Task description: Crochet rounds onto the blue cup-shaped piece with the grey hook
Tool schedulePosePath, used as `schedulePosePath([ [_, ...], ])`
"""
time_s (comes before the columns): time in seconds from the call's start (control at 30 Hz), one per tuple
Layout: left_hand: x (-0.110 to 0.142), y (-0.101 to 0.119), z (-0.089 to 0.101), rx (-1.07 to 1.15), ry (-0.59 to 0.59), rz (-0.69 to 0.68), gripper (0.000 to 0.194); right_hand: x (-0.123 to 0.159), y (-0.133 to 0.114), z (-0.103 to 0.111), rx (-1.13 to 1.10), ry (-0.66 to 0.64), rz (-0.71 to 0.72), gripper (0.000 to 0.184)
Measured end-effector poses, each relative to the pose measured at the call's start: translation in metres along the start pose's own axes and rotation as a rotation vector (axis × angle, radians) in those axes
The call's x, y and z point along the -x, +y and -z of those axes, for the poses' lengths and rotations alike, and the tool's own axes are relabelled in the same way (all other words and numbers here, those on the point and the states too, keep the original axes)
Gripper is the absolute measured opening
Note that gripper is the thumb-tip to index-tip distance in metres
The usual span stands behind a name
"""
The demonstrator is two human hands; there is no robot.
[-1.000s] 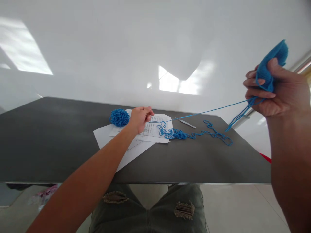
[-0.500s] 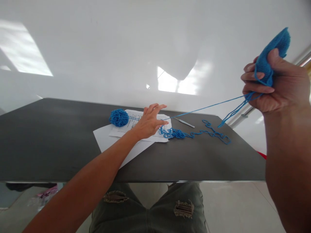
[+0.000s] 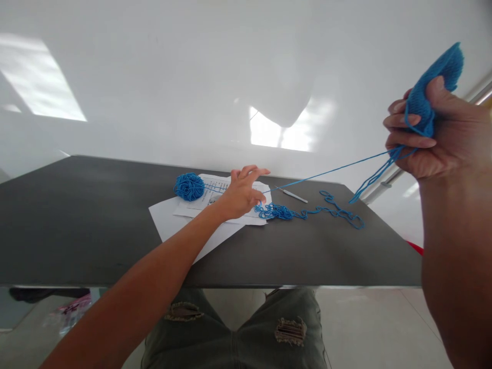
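Observation:
My right hand [image 3: 418,128], raised at the upper right, is closed around a blue knitted piece [image 3: 442,77], with several loose yarn strands hanging below it. A taut strand of blue yarn [image 3: 326,172] slopes from there down to my left hand [image 3: 242,193]. The left hand is over the papers, its upper fingers stretched apart and its thumb bent in where the strand meets it; the exact grip is partly hidden. Left of that hand lies a blue yarn ball [image 3: 189,186], strands leading from it toward the hand. Just under the thumb is a loose blue yarn tangle [image 3: 280,211].
White paper sheets [image 3: 169,218], some printed, lie on the dark table [image 3: 96,220]. A slim crochet hook [image 3: 294,195] rests behind the tangle, and a loose yarn tail [image 3: 346,214] trails to the right. The glossy white wall [image 3: 172,87] stands directly behind the table.
My left hand has shifted slightly right, and its thumb has bent down toward the yarn tangle. The right hand keeps hold of the knitted piece, nearly unmoved.

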State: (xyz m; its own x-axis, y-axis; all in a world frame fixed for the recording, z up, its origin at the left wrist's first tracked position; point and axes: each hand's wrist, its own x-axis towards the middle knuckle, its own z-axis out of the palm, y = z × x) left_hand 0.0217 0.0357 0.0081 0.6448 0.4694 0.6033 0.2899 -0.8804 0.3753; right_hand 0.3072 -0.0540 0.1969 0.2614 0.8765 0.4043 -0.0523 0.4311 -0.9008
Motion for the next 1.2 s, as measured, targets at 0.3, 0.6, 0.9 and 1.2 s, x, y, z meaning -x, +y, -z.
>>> schedulePosePath([
  [0.3,0.005,-0.020,0.006,0.682,0.121,0.928,0.043,-0.009,0.022,0.019,0.115,-0.037,-0.108,0.042],
  [0.6,0.013,-0.019,0.039,0.597,-0.091,0.929,0.031,-0.017,0.027,0.025,0.084,0.073,-0.091,0.045],
  [0.9,0.026,-0.037,0.066,0.672,0.039,0.801,0.054,-0.032,0.054,0.063,0.109,0.191,-0.068,0.035],
  [1.2,0.026,-0.034,0.069,0.739,0.034,0.706,0.046,-0.026,0.080,0.047,0.180,0.188,-0.012,0.031],
])
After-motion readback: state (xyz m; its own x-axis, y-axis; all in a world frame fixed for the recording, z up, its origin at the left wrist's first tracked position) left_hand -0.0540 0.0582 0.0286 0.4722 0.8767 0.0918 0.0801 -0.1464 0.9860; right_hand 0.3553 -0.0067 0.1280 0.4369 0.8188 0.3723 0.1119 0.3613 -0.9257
